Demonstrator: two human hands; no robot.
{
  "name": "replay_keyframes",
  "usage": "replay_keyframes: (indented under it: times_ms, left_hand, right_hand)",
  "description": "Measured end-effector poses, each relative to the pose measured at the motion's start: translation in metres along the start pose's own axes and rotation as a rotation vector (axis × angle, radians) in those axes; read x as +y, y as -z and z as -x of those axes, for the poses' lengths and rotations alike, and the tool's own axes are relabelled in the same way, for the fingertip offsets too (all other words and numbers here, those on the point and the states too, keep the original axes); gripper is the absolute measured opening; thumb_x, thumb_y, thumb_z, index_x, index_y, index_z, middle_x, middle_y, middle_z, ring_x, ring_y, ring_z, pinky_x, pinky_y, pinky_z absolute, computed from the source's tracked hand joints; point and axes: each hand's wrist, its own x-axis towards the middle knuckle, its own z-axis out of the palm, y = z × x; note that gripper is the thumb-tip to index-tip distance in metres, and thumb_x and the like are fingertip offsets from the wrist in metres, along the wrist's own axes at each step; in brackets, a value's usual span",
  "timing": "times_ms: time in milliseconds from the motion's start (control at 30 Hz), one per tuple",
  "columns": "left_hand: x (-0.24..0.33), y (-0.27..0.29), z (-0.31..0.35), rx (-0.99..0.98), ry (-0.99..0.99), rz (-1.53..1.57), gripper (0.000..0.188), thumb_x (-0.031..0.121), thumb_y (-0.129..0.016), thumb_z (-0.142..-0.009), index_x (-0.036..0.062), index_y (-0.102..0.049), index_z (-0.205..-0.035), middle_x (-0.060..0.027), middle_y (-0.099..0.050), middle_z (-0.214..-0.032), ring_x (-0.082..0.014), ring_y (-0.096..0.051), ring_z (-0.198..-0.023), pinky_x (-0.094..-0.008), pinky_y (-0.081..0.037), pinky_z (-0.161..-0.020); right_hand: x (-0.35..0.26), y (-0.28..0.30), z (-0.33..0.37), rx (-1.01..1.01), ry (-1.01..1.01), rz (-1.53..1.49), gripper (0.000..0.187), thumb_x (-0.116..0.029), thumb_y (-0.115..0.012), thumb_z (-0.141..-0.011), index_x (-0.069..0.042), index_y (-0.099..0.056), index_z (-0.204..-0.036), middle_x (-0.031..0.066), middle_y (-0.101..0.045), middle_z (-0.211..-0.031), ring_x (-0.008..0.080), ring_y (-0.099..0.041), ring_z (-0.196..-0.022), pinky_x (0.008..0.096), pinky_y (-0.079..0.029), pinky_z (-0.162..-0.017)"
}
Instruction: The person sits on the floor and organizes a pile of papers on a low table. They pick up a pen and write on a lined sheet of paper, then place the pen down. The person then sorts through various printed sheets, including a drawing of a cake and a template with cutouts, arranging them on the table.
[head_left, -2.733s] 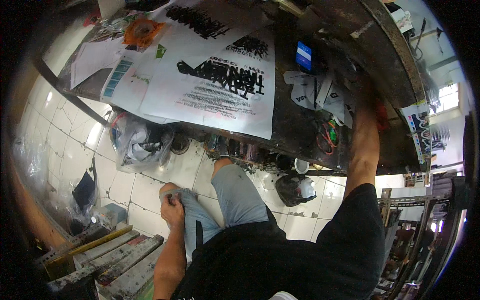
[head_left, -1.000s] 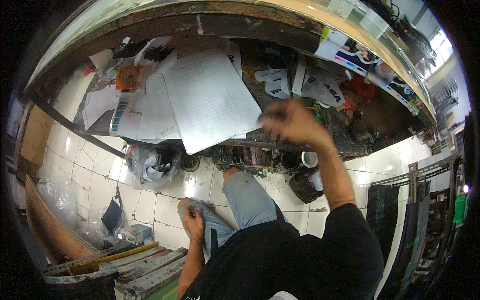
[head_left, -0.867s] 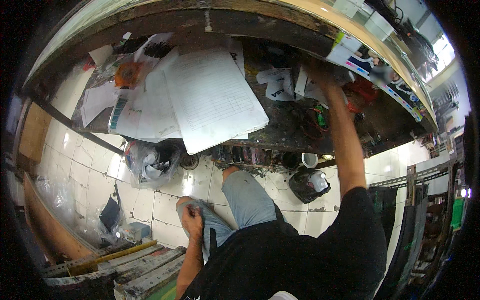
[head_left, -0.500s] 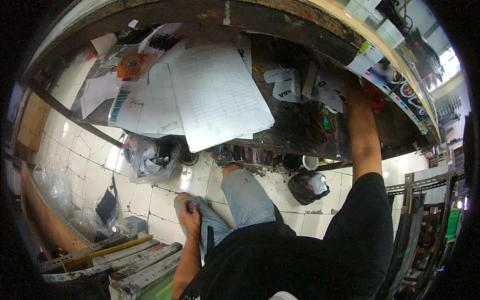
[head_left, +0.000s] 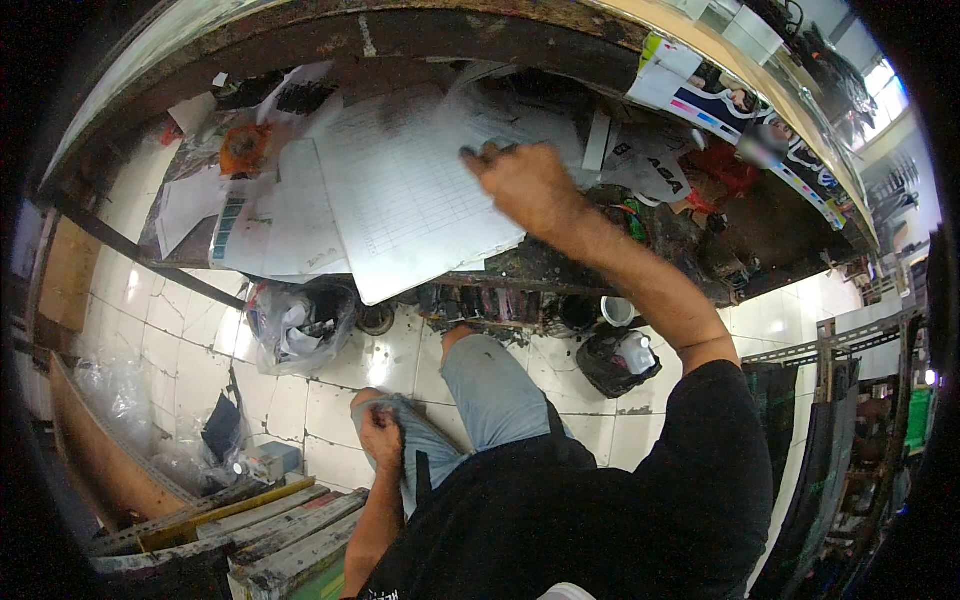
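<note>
My right hand [head_left: 530, 190] is over the right side of a stack of white paper sheets with a printed table [head_left: 400, 200]. Its fingers are bent and point left, with dark fingertips; blur hides whether anything is between them. Just beyond it, a pale, smeared sheet-like shape [head_left: 500, 100] lies over the back of the shelf. My left hand [head_left: 380, 435] rests on my left knee, against the grey-blue shorts [head_left: 425, 455]. Its fingers are curled in, and whatever they may hold is hidden.
An orange tape roll [head_left: 245, 148] lies among papers on the left. A red crumpled piece [head_left: 722, 168] is at the right. Below the shelf stand a clear bag of waste [head_left: 300, 325], a white cup [head_left: 617, 311] and a black bag with a white bottle [head_left: 635, 352].
My right hand has come out from the right end of the shelf and swung left over the papers. The view has shifted slightly. My left hand stays on the knee.
</note>
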Motion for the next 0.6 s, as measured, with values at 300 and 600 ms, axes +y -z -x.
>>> replay_keyframes:
  times_ms: [300,600]
  left_hand:
    - [0.002,0.002,-0.004,-0.100,0.058,0.011,0.037,0.023,-0.068,-0.082,-0.0005,-0.063,-0.109,-0.0213,-0.068,-0.099,-0.0364,-0.065,-0.093,-0.0405,-0.049,-0.084]
    - [0.001,-0.002,-0.001,0.003,0.005,-0.030,0.024,0.016,-0.069,-0.079,-0.0007,-0.065,-0.095,-0.0177,-0.066,-0.082,-0.0321,-0.064,-0.075,-0.0398,-0.049,-0.071]
  right_hand:
    - [-0.043,0.002,0.010,-0.377,0.070,-0.302,0.037,-0.014,-0.060,-0.084,-0.002,-0.059,-0.118,0.0154,-0.066,-0.095,0.0316,-0.068,-0.079,0.0401,-0.056,-0.072]
    - [0.156,-0.045,0.047,-0.171,-0.564,0.116,0.037,-0.027,-0.057,-0.087,-0.007,-0.060,-0.118,0.0213,-0.065,-0.108,0.0381,-0.062,-0.098,0.0460,-0.048,-0.090]
